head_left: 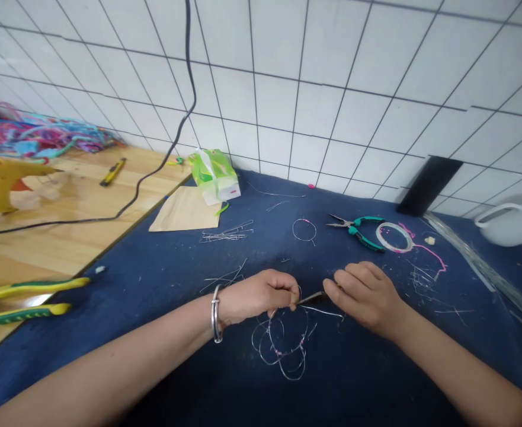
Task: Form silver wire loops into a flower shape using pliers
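Right grip (367,299) near teal pliers (354,227)

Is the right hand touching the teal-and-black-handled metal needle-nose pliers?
Apart: the head view shows a strip of dark blue work surface between the right hand and the pliers lying beyond it.

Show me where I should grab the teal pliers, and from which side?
Take the teal pliers by both handles, probably from above and the near side, where the right hand is. They lie flat, handles spread rightward and pointed nose leftward. The white coil crowds the handle ends, so the right side looks awkward.
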A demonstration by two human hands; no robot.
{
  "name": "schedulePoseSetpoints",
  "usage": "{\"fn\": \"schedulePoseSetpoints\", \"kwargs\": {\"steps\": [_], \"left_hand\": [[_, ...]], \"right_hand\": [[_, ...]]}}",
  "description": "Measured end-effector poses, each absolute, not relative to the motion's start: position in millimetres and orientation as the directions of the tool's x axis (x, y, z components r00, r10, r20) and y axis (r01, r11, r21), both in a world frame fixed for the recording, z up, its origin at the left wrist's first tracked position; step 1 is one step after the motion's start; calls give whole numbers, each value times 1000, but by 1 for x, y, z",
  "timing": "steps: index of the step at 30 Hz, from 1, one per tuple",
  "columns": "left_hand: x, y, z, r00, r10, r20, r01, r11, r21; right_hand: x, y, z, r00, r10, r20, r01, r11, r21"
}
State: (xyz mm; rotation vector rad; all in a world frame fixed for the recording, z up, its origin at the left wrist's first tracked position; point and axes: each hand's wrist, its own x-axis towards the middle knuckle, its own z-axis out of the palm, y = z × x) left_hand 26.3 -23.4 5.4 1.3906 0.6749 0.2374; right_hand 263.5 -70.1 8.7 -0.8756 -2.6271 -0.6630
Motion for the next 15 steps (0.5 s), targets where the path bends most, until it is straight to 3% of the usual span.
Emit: {"fn": "schedulePoseSetpoints", "kwargs": {"steps": [5,9,12,15], "left_hand": [[29,-26,5,614,772,-167,-21,227,974],[30,-28,5,330,943,-48,-137,98,986],[30,-28,7,205,979,10,-118,15,993],[30,-29,7,161,985,57,-127,-37,991]], "right_hand": [[259,-63,2,-429,797,425,860,504,-77],[256,-63,9,-200,900,388,863,349,-364],[247,-65,20,-182,910,372,855,333,-398],[233,-67,27,-243,871,427,863,395,-315]]}}
